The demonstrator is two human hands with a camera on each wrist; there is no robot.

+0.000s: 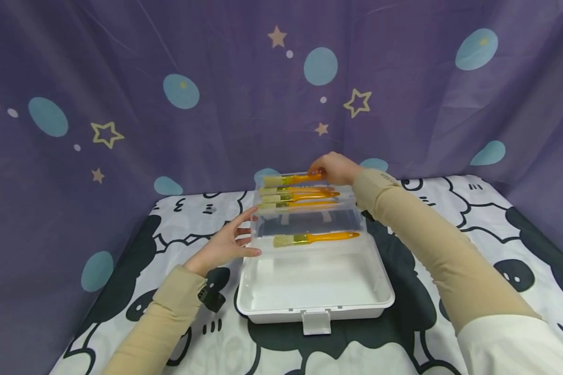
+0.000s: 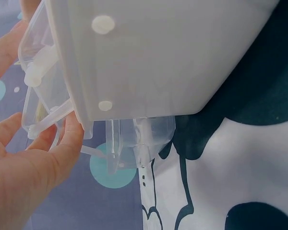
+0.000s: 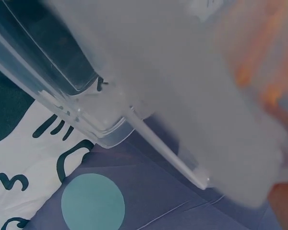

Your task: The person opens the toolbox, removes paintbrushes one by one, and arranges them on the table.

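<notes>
White sleeve (image 1: 511, 346) shows at the near end of the right arm, and a long tan sleeve (image 1: 417, 255) comes out of it. The other tan sleeve (image 1: 155, 317) is on the left arm. Under everything is a cloth (image 1: 272, 359) with big black and white cartoon shapes.

On the cloth sits a white box (image 1: 314, 286), wide open. Its latch (image 1: 316, 322) hangs down at the front. A small black thing (image 1: 211, 298) is by the left wrist.

Left hand (image 1: 225, 245) is at the left side of the clear trays (image 1: 305, 223), which go up like steps at the back of the box. Its fingers are spread and mostly straight, and the left wrist view shows them touching the clear plastic.

One brush (image 1: 316, 238) lies lowest, just behind the box's deep part. It has a yellow-orange handle and pale hairs that point left. Three more brushes (image 1: 300, 197) lie close together higher up in the trays.

Farthest back, the right hand (image 1: 335, 167) pinches the handle of the top brush (image 1: 291, 180). That brush is at the highest tray. I cannot tell if it touches the plastic. The right wrist view is too blurry to help.

Behind it all hangs a purple curtain (image 1: 244, 104) with stars and blue spots.
</notes>
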